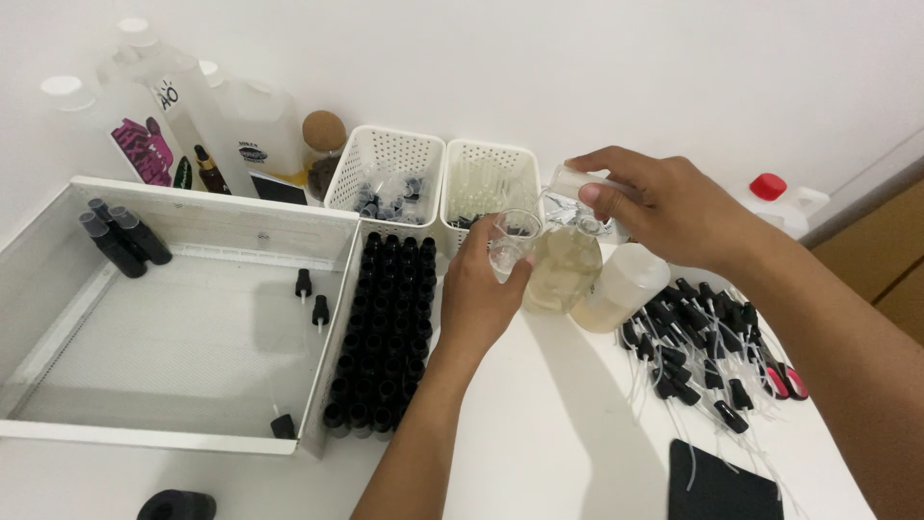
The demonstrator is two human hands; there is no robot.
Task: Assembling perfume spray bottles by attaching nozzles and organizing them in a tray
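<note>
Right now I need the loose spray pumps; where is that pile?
In the head view, the black spray pumps lie heaped on the table's right side, just right of the cloudy bottle, below the right hand.

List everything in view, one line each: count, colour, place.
small bottles: many, black, in rows beside the tray
tray: one, white, left
baskets: two, white, at the back
spray pumps: a pile, black, right
flask: one, clear with yellowish liquid, centre
jugs: several, translucent, back left
small beaker: one, clear, in the left hand
left hand: holds the small beaker
right hand: tilts a small clear container above the flask
</note>
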